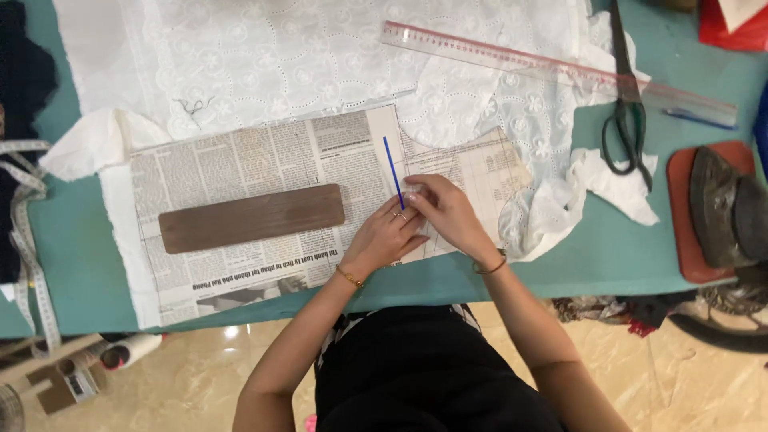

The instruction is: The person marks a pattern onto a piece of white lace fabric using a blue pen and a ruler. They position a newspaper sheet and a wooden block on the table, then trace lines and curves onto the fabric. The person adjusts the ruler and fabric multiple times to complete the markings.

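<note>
Surface: a teal table [72, 264] spread with white eyelet fabric [304, 56]; a newspaper pattern [240, 160] lies over the near part of the cloth.
Weight: a flat brown wooden slat [251, 218] rests on the newspaper, left of the hands.
Right hand [448, 212]: fingers pinched on the near end of a thin blue pen [394, 172], which slants away toward the far side with its tip on the paper.
Left hand [392, 236]: fingers curled and pressing the newspaper just beside the right hand, touching it; whether it also grips the pen cannot be told.
Far right: a clear long ruler [560, 68] lies across the fabric, black scissors [628, 120] beside it.
Right edge: a dark iron [724, 204] sits on a reddish pad [686, 240], partly cut off.
Left edge: a measuring tape [28, 240] hangs over the table side.
Room: a glossy beige tiled floor [200, 384] near the person.
Hard to make out: the small clutter under the table at lower left, and the red thing at the far right corner.
</note>
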